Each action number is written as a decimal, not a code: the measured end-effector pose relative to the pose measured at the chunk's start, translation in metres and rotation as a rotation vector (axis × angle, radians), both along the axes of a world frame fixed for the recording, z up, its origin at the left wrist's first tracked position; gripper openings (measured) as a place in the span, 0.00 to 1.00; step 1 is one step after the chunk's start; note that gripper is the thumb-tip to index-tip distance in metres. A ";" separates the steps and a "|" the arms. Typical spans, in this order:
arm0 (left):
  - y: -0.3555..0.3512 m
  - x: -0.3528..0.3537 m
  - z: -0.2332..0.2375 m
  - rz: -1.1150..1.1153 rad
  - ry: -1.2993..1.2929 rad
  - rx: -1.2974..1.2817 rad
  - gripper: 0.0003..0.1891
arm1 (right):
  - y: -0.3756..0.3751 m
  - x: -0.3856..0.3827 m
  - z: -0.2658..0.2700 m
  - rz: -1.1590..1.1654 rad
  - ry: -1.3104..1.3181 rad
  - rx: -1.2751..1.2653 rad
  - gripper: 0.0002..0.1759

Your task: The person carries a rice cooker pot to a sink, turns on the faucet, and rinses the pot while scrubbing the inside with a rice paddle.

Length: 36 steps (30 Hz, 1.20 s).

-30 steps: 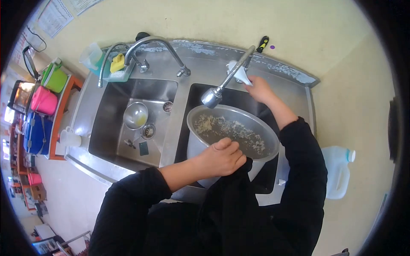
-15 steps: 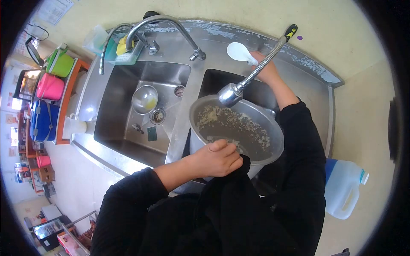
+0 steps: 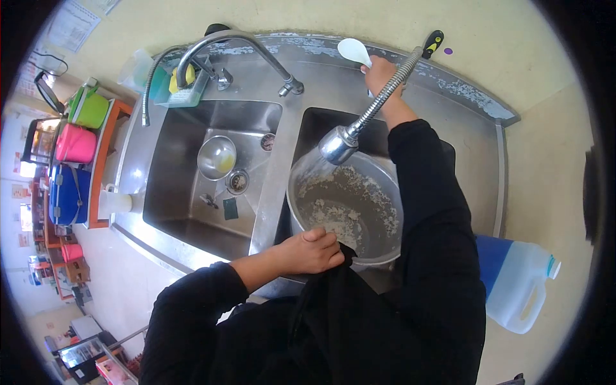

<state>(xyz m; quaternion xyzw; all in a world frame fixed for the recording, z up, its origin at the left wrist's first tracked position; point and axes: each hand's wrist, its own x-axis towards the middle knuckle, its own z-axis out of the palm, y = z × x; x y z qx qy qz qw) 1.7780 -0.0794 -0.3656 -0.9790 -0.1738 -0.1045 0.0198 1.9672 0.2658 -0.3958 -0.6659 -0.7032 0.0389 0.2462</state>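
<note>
My right hand [image 3: 383, 76] is closed around the handle of a white rice paddle [image 3: 353, 51], up behind the flexible tap [image 3: 338, 145]. Part of the tap's neck crosses in front of that hand. Water sprays from the tap head into a big metal pot [image 3: 295, 208], which stands tilted in the right basin. Rice-like bits cling to the pot's inner wall and lie in its bottom. My left hand [image 3: 311, 250] is closed on a bunch of black cloth [image 3: 343, 269] at the pot's near rim; the cloth seems part of my clothing.
The left basin holds a metal bowl [image 3: 217, 158] and a green scouring pad [image 3: 230, 208]. A curved tap [image 3: 240, 37] arches behind it, near a plastic tub [image 3: 186, 93] with a yellow sponge. A large plastic jug [image 3: 513, 282] stands at right, a white pitcher [image 3: 115, 201] at left.
Water now sprays from the tap head, and more of the pot's bottom shows. My right hand has moved up and left with the paddle. My left hand shifts slightly left, still holding the cloth.
</note>
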 end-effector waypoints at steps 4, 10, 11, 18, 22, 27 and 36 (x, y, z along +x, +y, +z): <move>0.001 -0.005 -0.009 -0.018 0.032 -0.065 0.05 | -0.001 -0.008 -0.007 -0.017 0.339 0.008 0.16; -0.001 -0.005 -0.029 0.014 0.016 -0.106 0.05 | -0.116 0.038 0.004 0.869 2.278 -0.765 0.30; -0.003 -0.005 -0.021 0.041 0.040 -0.062 0.05 | -0.146 0.036 0.026 0.746 2.271 -0.659 0.32; -0.031 0.005 -0.032 0.192 -0.008 -0.090 0.05 | -0.205 0.005 0.079 0.447 1.708 -0.464 0.33; -0.045 0.006 -0.045 0.200 -0.002 -0.144 0.05 | -0.204 0.000 0.074 0.210 1.466 -0.469 0.22; -0.050 0.015 -0.054 0.215 -0.006 -0.144 0.06 | -0.208 0.011 0.060 0.288 1.617 -0.367 0.14; -0.052 0.014 -0.071 0.265 0.028 -0.214 0.05 | -0.194 -0.012 0.053 0.316 1.073 -0.204 0.12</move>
